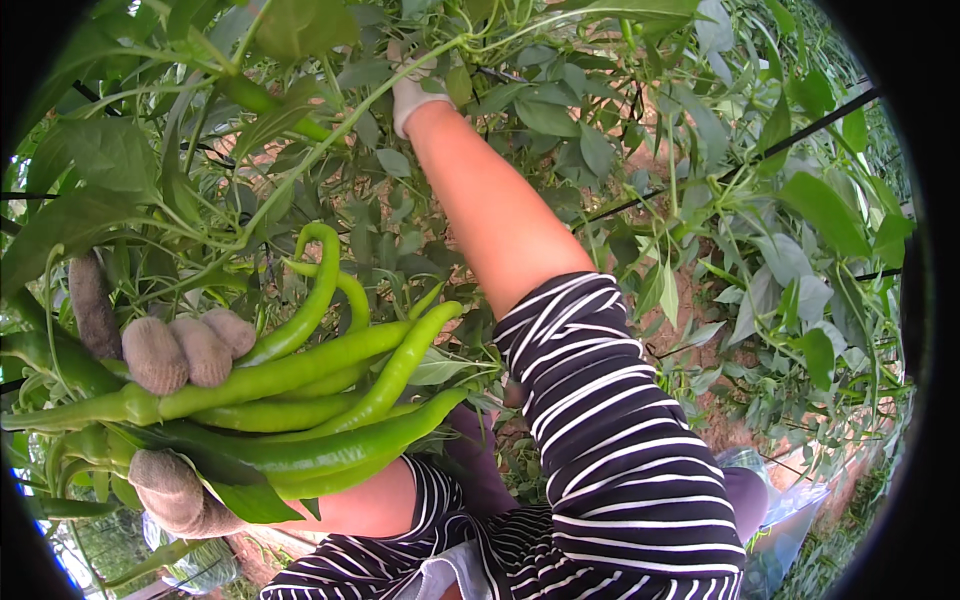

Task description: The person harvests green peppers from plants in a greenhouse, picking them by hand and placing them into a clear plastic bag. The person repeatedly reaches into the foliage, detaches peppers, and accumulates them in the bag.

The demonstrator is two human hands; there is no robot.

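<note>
My left hand [154,356], in a grey-brown knit glove, is closed around a bunch of long green peppers [292,366]. Its fingers lie over the top of the bunch and its thumb presses from below. Most of the pepper tips point right, and some curl upward. A loose green leaf [247,491] hangs by the thumb. My right arm stretches away into the pepper plants, where my gloved right hand [415,94] is partly covered by leaves and stems. Its fingers are hidden, so their grip does not show. Left of it, another green pepper [255,96] hangs among leaves.
A long green stem [352,116] crosses in front of my right hand. A dark cord [795,139] runs slantwise through the plants at right. Clear plastic bags [784,517] lie low at right, near bare soil [724,424].
</note>
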